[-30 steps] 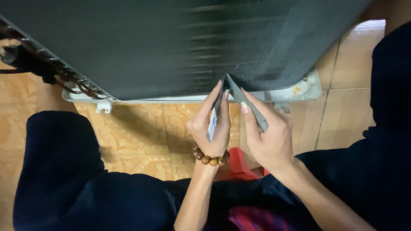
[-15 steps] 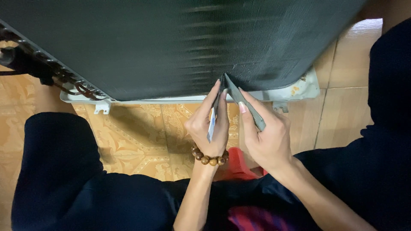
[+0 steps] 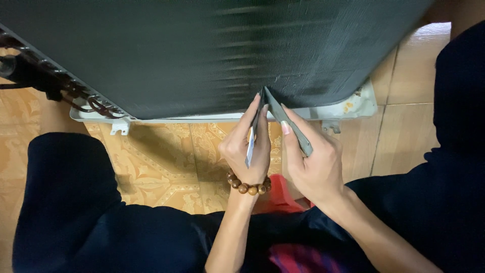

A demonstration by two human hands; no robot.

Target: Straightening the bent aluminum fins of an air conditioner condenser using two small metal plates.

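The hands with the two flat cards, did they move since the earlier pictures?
Hardly. The left hand and right hand crept a touch up and left, still pinching their flat cards tip to tip against the dark finned coil. Nothing was let go. The white base tray and tiled floor look unchanged.

Left hand (image 3: pixel 246 151): closed round a thin card with a blue-and-white face (image 3: pixel 249 146); fingertips at the lower edge of the finned coil (image 3: pixel 212 55); wooden bead bracelet (image 3: pixel 247 186) on the wrist
Right hand (image 3: pixel 313 164): gripping a flat grey strip (image 3: pixel 288 124); strip tip touching the card tip at the fins
Coil: dark, finely ribbed; seated on a white base pan (image 3: pixel 353 105); copper tube bends (image 3: pixel 76 91) at left
Floor (image 3: pixel 172 151): patterned tan tiles
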